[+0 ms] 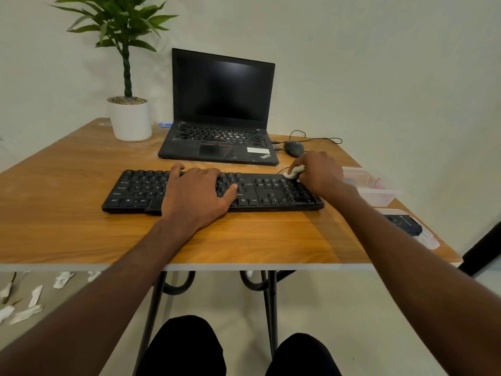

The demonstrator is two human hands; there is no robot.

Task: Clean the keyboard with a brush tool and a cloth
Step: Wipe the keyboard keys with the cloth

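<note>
A black keyboard [135, 189] lies flat on the wooden table [81, 234], its long side towards me. My left hand [198, 195] rests on its middle keys, fingers spread over the back edge and thumb on the keys. My right hand [318, 172] is over the keyboard's far right corner and pinches a small wadded white cloth [294, 171], which touches the top row of keys there. No brush tool can be made out.
An open black laptop [221, 109] stands behind the keyboard, with a dark wired mouse [294, 147] to its right. A potted plant [130, 119] is at back left. A clear plastic box [372, 187] and a black device on a lid [405, 223] sit at the right edge.
</note>
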